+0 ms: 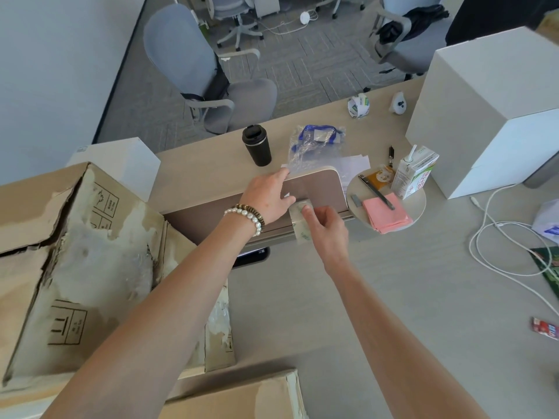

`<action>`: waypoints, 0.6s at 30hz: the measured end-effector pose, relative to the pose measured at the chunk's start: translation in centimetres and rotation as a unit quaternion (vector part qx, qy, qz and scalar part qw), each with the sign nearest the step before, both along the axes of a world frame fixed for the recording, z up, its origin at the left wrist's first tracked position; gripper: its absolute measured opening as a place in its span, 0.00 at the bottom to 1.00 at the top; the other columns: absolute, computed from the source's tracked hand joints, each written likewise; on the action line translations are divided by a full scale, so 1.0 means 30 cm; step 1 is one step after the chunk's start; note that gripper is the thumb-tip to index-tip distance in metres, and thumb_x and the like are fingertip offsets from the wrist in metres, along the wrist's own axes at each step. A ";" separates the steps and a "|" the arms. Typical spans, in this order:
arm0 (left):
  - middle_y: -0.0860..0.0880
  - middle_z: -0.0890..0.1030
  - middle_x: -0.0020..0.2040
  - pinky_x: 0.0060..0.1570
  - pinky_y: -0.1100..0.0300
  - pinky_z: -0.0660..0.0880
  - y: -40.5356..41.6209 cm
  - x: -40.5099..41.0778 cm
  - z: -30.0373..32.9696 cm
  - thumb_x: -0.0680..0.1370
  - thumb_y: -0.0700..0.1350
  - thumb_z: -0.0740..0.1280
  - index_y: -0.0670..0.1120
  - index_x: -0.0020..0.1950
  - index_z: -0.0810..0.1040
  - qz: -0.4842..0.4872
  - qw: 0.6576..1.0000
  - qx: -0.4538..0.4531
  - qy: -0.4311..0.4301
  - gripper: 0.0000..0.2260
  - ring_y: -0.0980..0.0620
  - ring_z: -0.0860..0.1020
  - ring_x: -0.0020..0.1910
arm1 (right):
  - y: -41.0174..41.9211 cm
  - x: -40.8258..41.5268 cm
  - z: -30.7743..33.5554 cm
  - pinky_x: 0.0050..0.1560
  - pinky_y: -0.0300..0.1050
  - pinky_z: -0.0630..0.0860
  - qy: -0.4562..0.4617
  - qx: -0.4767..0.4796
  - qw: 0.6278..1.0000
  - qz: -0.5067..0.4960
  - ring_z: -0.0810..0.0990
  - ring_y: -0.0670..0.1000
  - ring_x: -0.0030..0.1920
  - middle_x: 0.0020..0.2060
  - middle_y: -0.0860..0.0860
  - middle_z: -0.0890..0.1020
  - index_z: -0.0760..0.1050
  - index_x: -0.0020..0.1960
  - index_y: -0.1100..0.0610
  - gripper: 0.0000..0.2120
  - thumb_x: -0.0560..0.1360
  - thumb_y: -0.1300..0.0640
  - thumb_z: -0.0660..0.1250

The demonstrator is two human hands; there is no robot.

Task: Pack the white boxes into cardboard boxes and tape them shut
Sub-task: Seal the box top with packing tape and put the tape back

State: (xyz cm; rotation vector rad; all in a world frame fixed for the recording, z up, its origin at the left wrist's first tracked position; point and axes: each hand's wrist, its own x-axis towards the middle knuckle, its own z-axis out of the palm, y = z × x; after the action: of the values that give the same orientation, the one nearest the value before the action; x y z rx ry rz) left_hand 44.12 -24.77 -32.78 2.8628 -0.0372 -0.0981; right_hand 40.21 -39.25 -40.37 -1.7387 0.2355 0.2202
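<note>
Head view: a person's right hand [325, 228] pinches a roll of clear tape [301, 222] at centre frame, thumb pressed on its top, while the left hand [270, 198], fingers straight and spread, rests on the brown partition panel [314, 189] at the roll's 10 o'clock, thumb touching the roll. Beaded bracelets [249, 217] circle the left wrist. A worn cardboard box [69, 267] stands at 9 o'clock, a second cardboard box [239, 397] at 6 o'clock. Across the tabletop [378, 297], a large white box [490, 110] sits at 2 o'clock; a smaller white box [127, 161] shows behind the worn box at 10 o'clock. A black tumbler [256, 145] stands at 12 o'clock
</note>
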 end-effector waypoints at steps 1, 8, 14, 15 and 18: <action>0.45 0.80 0.61 0.60 0.48 0.74 0.000 -0.019 -0.001 0.77 0.49 0.71 0.45 0.71 0.69 -0.005 1.000 0.011 -0.009 0.25 0.42 0.77 0.60 | -0.002 -0.006 0.005 0.43 0.36 0.72 -0.003 0.004 1.000 -0.009 0.80 0.43 0.47 0.43 0.43 0.82 0.77 0.53 0.53 0.14 0.78 0.42 0.66; 0.42 0.59 0.79 0.78 0.45 0.52 0.011 -0.304 -0.011 0.79 0.47 0.68 0.41 0.79 0.57 0.010 0.998 0.014 -0.058 0.32 0.41 0.54 0.79 | -0.062 -0.136 0.011 0.53 0.43 0.75 -0.020 -0.012 0.999 -0.025 0.82 0.46 0.50 0.47 0.45 0.83 0.76 0.57 0.54 0.10 0.77 0.52 0.67; 0.44 0.59 0.80 0.79 0.52 0.50 -0.017 -0.703 -0.120 0.82 0.50 0.63 0.43 0.78 0.60 0.002 0.998 -0.044 0.033 0.27 0.46 0.54 0.80 | -0.127 -0.403 -0.061 0.48 0.40 0.71 0.034 -0.046 0.998 -0.024 0.79 0.48 0.47 0.43 0.45 0.81 0.78 0.56 0.55 0.07 0.78 0.58 0.66; 0.45 0.57 0.80 0.79 0.52 0.50 -0.021 -0.770 -0.146 0.83 0.51 0.62 0.43 0.79 0.59 -0.003 0.997 -0.051 0.054 0.27 0.47 0.53 0.80 | -0.141 -0.456 -0.087 0.48 0.40 0.70 0.048 -0.056 0.997 -0.014 0.79 0.48 0.46 0.43 0.46 0.81 0.79 0.54 0.55 0.06 0.78 0.59 0.66; 0.47 0.55 0.81 0.79 0.53 0.48 -0.030 -0.960 -0.219 0.83 0.55 0.60 0.45 0.80 0.57 -0.027 0.993 -0.058 0.100 0.29 0.50 0.49 0.81 | -0.172 -0.622 -0.172 0.46 0.43 0.71 0.091 -0.073 0.993 0.031 0.81 0.51 0.44 0.41 0.49 0.82 0.80 0.46 0.53 0.05 0.78 0.60 0.67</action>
State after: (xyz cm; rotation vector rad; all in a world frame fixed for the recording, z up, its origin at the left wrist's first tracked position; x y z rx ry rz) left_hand 15.31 -25.66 -39.36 2.7224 -0.0763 -0.3803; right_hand 21.55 -44.42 -45.52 -1.8742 0.3378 0.4167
